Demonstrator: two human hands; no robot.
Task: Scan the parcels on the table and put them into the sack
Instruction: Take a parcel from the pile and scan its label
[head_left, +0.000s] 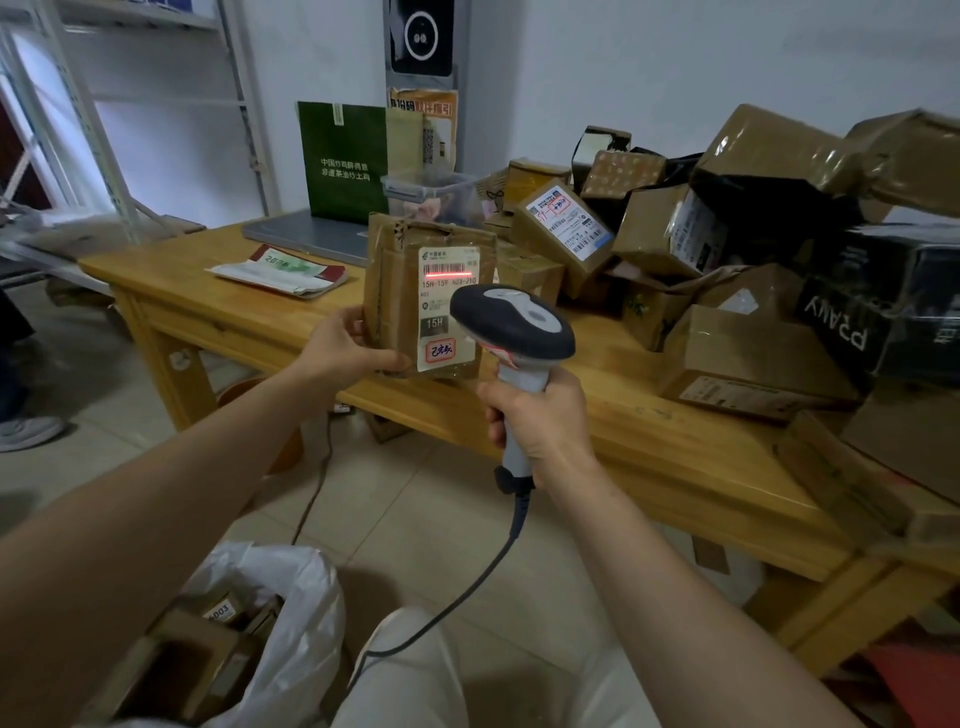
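My left hand (349, 345) holds a flat brown cardboard parcel (397, 291) upright above the table's front edge, its white label facing me. My right hand (540, 421) grips the handle of a grey and black barcode scanner (511, 322) with a cable, aimed at the label. A red scan line lies across the barcode at the label's top. A pile of several brown parcels (737, 291) covers the right half of the wooden table (675, 452). On the floor at lower left, the white sack (306, 587) stands open with boxes inside.
A closed laptop (311, 234), a green paper bag (345, 161), a clear plastic bin (431, 195) and flat envelopes (280, 273) sit on the table's left part. Metal shelving (104, 130) stands at far left. Another person's shoe (28, 431) is on the floor at left.
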